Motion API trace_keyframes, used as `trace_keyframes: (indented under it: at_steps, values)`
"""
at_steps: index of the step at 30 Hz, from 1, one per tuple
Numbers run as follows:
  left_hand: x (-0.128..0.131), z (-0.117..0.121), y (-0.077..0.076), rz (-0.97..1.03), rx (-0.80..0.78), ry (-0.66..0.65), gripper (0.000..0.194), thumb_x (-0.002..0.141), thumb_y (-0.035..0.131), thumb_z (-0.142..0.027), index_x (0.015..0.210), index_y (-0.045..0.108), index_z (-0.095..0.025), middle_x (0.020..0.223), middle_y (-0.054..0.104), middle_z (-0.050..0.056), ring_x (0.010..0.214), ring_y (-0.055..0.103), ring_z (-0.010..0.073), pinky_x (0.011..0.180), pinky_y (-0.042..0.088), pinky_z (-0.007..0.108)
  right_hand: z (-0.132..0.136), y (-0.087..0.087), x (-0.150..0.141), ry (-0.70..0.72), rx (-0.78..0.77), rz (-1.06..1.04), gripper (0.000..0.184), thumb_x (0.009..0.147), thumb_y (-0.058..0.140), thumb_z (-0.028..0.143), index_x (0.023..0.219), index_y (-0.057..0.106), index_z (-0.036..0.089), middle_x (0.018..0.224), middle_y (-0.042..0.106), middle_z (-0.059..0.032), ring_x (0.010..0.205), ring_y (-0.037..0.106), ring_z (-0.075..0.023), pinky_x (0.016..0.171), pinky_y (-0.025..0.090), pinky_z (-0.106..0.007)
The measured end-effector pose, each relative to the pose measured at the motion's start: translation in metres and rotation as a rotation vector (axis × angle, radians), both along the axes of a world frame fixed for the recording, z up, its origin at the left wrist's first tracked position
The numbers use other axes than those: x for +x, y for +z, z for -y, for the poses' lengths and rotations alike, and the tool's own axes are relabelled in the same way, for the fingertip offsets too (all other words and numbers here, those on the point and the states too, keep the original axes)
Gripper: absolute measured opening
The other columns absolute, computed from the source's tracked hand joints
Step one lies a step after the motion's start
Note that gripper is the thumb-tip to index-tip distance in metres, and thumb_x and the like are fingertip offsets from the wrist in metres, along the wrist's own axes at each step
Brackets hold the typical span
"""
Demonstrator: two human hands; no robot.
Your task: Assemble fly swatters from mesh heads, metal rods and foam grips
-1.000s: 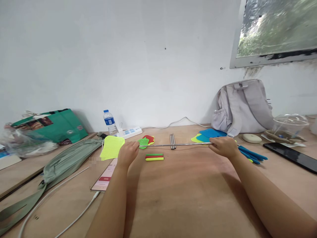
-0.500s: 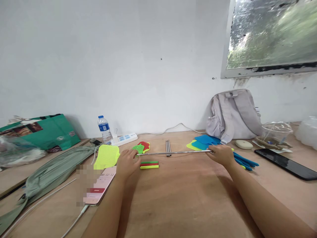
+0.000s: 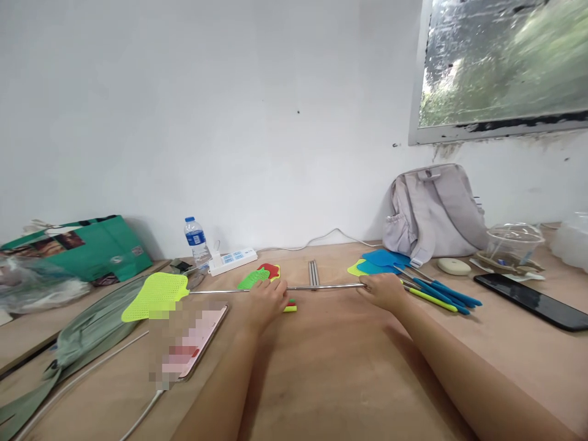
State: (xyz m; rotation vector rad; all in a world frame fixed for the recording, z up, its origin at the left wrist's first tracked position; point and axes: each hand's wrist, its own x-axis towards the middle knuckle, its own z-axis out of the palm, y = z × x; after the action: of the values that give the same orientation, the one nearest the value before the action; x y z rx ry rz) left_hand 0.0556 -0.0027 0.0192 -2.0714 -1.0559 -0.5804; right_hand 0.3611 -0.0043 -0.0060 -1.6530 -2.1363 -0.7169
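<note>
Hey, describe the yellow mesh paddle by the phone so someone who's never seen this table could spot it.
Start at the green bag on the far left, then look toward the phone with the pinkish screen. Just beyond it, the yellow mesh paddle sits at the end of the metal rod gripped by both hands. Nearby green and red mesh pieces are off that rod.
</note>
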Motion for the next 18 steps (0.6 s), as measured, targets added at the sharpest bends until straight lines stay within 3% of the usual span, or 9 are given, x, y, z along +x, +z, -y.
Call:
trace_keyframes:
  at_steps: [7,18]
  values:
    - [-0.02,-0.012,-0.006,-0.02,0.097,-0.013,0.018,0.078,0.042,-0.015,0.064,0.052,-0.021,0.059,0.055,0.002,0.059,0.05,0.0169,0.058,0.029,0.031,-0.002,-0.001,0.018,0.06,0.13,0.041,0.028,0.076,0.039,0.03,0.058,0.057,0.019,0.052,0.06,-0.0021,0.047,0.048,-0.011,0.048,0.011,-0.026]
    - [-0.031,-0.013,-0.004,-0.034,0.018,0.021,0.026,0.083,0.034,-0.015,0.066,0.053,-0.021,0.062,0.054,0.004,0.062,0.05,0.0169,0.059,0.032,0.031,-0.002,0.002,0.027,0.115,0.284,0.118,0.026,0.078,0.042,0.03,0.059,0.057,0.02,0.052,0.06,0.0002,0.047,0.05,-0.0109,0.047,0.012,-0.025]
